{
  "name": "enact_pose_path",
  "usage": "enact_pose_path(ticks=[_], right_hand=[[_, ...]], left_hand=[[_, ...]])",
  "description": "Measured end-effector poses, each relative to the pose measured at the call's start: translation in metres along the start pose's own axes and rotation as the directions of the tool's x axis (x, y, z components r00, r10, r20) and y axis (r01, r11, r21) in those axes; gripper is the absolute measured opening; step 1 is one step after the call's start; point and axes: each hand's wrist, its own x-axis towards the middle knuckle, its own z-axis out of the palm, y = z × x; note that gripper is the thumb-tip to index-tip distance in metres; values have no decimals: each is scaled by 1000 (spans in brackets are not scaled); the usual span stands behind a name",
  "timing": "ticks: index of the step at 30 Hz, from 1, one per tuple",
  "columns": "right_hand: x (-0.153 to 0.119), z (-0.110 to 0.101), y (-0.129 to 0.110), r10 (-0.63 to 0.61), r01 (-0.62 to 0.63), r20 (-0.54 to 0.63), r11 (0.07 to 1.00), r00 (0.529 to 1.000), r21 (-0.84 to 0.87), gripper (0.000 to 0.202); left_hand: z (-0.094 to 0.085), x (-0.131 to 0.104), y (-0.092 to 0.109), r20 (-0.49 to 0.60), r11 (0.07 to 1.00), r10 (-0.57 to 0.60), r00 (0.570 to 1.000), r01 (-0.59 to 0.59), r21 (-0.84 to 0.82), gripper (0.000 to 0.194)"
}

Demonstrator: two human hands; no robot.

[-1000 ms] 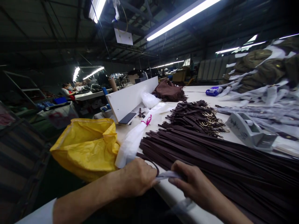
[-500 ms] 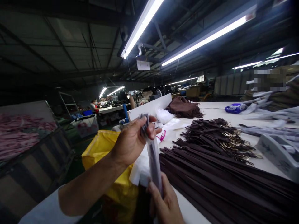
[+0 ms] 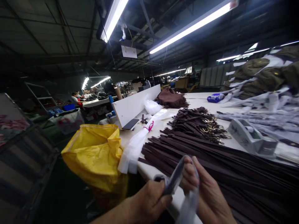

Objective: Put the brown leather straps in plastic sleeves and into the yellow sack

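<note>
Low in the view, my left hand [image 3: 151,199] is closed round one part of a wrapped strap [image 3: 175,178], dark under a whitish, see-through cover. My right hand [image 3: 207,193] grips the same strap, which bends over its fingers and hangs down, blurred, at the bottom. Both hands are close together at the table's front edge. Beyond them lie long dark brown straps [image 3: 210,155] in a thick layer, and behind these a heap of shorter straps with gold-coloured clasps [image 3: 198,123].
A yellow sack [image 3: 93,155] stands left of the white table [image 3: 198,102]. White plastic bags [image 3: 137,143], a phone-like dark slab [image 3: 130,124], brown fabric [image 3: 170,97], a blue packet [image 3: 215,97] and a grey tape dispenser [image 3: 252,137] are around. A person sits far left.
Both hands have moved down and to the right in view. The strap, stretched upright before, is now bent between them. The view has turned, showing more of the sack and table.
</note>
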Motion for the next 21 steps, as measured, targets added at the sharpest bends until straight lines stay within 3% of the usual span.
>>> enact_pose_path(ticks=[2, 5, 7, 9, 11, 12, 15, 17, 18, 19, 20, 21], right_hand=[[25, -2, 8, -46, 38, 53, 987, 998, 154, 34], [50, -16, 32, -57, 52, 184, 998, 981, 33, 72], [53, -26, 47, 64, -45, 261, 996, 963, -77, 84], [52, -32, 52, 201, -182, 307, 979, 930, -87, 91], [53, -34, 46, 168, -187, 307, 982, 937, 33, 93], [56, -35, 38, 91, -125, 280, 986, 956, 106, 92], [70, -49, 18, -145, 125, 160, 984, 976, 128, 92], [74, -67, 17, -187, 202, 151, 975, 971, -94, 94], [73, -78, 22, -192, 241, 193, 931, 962, -273, 92], [70, -88, 29, -203, 310, 266, 826, 942, -471, 87], [66, -98, 37, -202, 410, 371, 636, 906, -654, 77], [61, -106, 42, -195, 518, 481, 384, 855, -764, 66]], left_hand=[[12, -14, 1, 79, 991, -109, 991, 115, -74, 45], [10, -29, -1, 148, 888, -280, 948, 315, -335, 53], [2, -32, -3, 92, 717, -368, 925, 345, -605, 52], [-5, -30, -3, 67, 473, -393, 917, 264, -840, 46], [-8, -27, -1, 170, 220, -345, 923, 256, -942, 42], [-9, -25, 0, 234, 145, -311, 921, 289, -946, 41], [-9, -23, 5, 315, 119, -256, 914, 353, -928, 45], [-12, -21, 11, 275, 139, -233, 933, 312, -940, 48], [-15, -19, 16, 253, 133, -208, 945, 283, -950, 50], [-18, -17, 21, 212, 123, -186, 959, 237, -964, 51], [-21, -15, 27, 162, 119, -170, 972, 183, -976, 51], [-23, -13, 32, 108, 129, -153, 982, 129, -983, 48]])
